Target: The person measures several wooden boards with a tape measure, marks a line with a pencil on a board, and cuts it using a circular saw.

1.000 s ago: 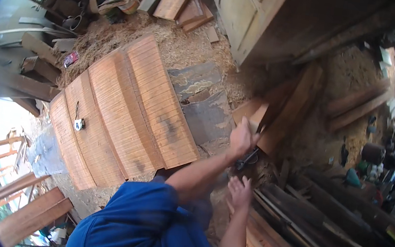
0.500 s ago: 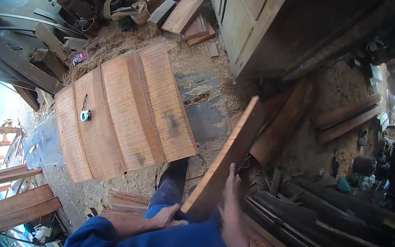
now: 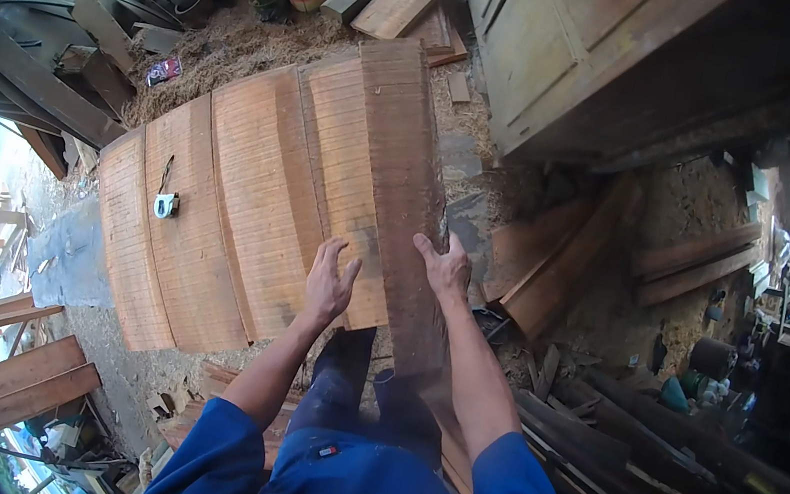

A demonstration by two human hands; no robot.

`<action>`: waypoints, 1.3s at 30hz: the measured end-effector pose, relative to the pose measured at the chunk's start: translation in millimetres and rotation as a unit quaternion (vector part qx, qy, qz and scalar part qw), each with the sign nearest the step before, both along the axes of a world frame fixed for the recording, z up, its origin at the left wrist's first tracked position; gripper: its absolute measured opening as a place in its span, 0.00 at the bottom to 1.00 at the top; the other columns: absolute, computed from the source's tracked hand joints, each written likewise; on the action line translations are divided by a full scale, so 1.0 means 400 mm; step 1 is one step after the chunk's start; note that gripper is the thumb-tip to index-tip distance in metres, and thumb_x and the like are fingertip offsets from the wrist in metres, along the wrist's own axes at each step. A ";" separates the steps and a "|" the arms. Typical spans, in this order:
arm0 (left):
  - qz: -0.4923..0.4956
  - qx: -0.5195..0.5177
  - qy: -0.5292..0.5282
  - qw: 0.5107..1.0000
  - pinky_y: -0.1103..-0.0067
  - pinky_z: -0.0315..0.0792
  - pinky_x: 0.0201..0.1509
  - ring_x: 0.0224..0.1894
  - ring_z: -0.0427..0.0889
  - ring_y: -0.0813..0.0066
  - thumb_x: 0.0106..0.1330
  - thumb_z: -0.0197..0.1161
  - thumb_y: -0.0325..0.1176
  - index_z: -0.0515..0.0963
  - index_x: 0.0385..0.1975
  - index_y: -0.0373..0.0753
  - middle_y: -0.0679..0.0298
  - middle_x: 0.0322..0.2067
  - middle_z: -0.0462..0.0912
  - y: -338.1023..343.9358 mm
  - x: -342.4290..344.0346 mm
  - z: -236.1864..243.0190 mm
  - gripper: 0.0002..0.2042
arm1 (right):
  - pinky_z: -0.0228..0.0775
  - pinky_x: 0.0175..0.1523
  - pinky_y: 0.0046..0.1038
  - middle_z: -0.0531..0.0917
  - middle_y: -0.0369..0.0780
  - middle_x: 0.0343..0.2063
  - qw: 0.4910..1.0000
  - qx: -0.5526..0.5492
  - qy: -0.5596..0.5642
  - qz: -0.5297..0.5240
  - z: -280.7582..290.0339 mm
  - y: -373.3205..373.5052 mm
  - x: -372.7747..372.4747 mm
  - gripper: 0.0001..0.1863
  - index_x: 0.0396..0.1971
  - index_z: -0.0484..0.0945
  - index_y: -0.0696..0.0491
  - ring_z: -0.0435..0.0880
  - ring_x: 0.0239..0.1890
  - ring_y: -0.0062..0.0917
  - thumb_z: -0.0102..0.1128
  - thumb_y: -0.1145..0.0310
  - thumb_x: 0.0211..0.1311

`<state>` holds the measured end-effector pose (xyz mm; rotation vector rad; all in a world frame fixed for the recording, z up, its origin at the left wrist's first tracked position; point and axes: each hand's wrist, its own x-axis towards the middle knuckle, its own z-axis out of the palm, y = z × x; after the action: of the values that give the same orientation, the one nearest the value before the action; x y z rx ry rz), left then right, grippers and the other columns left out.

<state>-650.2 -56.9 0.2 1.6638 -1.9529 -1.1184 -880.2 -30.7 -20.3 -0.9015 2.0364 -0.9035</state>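
A long dark brown plank point(image 3: 404, 147) lies flat along the right side of a row of lighter, ridged wooden boards point(image 3: 246, 196). My left hand point(image 3: 331, 284) hovers over the boards just left of the plank, its fingers spread and nothing in it. At the plank's right edge is my right hand point(image 3: 446, 266), thumb and forefinger apart; whether it touches the wood I cannot tell. A tape measure point(image 3: 166, 205) in a pale case rests on the boards at the left.
A tall wooden cabinet point(image 3: 553, 57) stands at the far right. Loose planks point(image 3: 565, 261) lean beyond my right hand, and long dark timbers point(image 3: 627, 462) lie at the lower right. Wood shavings point(image 3: 230, 52) cover the floor behind the boards. Stacked planks point(image 3: 32, 383) lie at the lower left.
The plank, held on edge in both hands before, now lies flat at the right of the boards. Both hands have moved forward and come off their earlier grip.
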 end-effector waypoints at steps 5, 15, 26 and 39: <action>0.017 -0.114 -0.061 0.991 0.62 0.53 0.72 0.70 0.56 0.47 0.67 0.58 0.45 0.60 0.66 0.36 0.45 0.68 0.57 -0.209 -0.099 -0.095 0.31 | 0.72 0.52 0.38 0.84 0.51 0.41 0.997 0.067 0.039 0.022 -0.089 -0.169 0.019 0.34 0.49 0.77 0.57 0.82 0.48 0.45 0.64 0.41 0.55; -0.022 -0.071 -0.164 0.984 0.59 0.39 0.75 0.74 0.46 0.51 0.70 0.53 0.49 0.45 0.73 0.40 0.47 0.71 0.50 -0.310 -0.202 -0.242 0.37 | 0.66 0.60 0.35 0.79 0.51 0.53 0.986 0.028 -0.135 0.091 -0.199 -0.151 -0.047 0.39 0.63 0.67 0.55 0.78 0.56 0.39 0.63 0.48 0.57; 0.016 -0.086 -0.119 0.989 0.56 0.43 0.74 0.73 0.50 0.48 0.68 0.55 0.48 0.52 0.70 0.36 0.44 0.69 0.55 -0.311 -0.199 -0.215 0.36 | 0.71 0.56 0.30 0.82 0.45 0.48 0.982 0.007 -0.185 0.030 -0.174 0.013 0.009 0.36 0.58 0.70 0.62 0.81 0.49 0.29 0.73 0.60 0.51; 0.034 -0.069 -0.054 0.996 0.61 0.43 0.75 0.73 0.46 0.46 0.70 0.54 0.47 0.43 0.70 0.26 0.41 0.70 0.50 -0.302 -0.149 -0.244 0.40 | 0.71 0.56 0.33 0.83 0.48 0.45 0.990 -0.016 -0.118 0.080 -0.142 -0.011 0.040 0.37 0.56 0.70 0.65 0.82 0.48 0.33 0.71 0.57 0.51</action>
<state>-709.7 -177.7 -97.2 1.7344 -1.9753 -0.8643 -864.2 -35.0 -77.0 -0.9158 1.7282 -0.9106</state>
